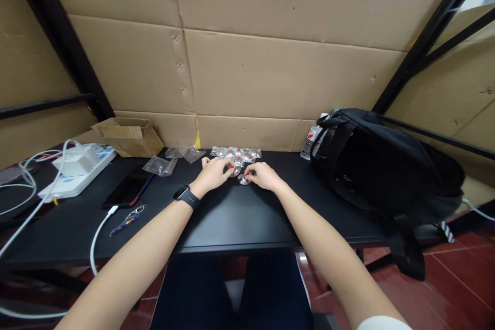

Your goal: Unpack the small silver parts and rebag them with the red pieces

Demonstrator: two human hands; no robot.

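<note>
My left hand (pixel 215 172) reaches in over the black table (pixel 235 221), its thumb and index finger pinched on a small clear disc with a red middle (pixel 235 171). Close beside it, my right hand (pixel 263 176) grips a second clear disc (pixel 244 180) by its red knob. This one lies flat or nearly so on the table; the fingers partly cover both discs. Just behind the fingertips sits a cluster of shiny clear packets (pixel 237 154) with red parts inside. Crumpled clear plastic bags (pixel 160 165) lie to the left of my left hand.
At the left are a small cardboard box (pixel 131 136), a white power strip (pixel 77 175) with cables, a dark phone (pixel 126 188), a pen (pixel 141 190) and a keychain (pixel 127 221). A black backpack (pixel 394 165) and water bottle (pixel 309 142) stand right. Cardboard (pixel 251 72) walls the back.
</note>
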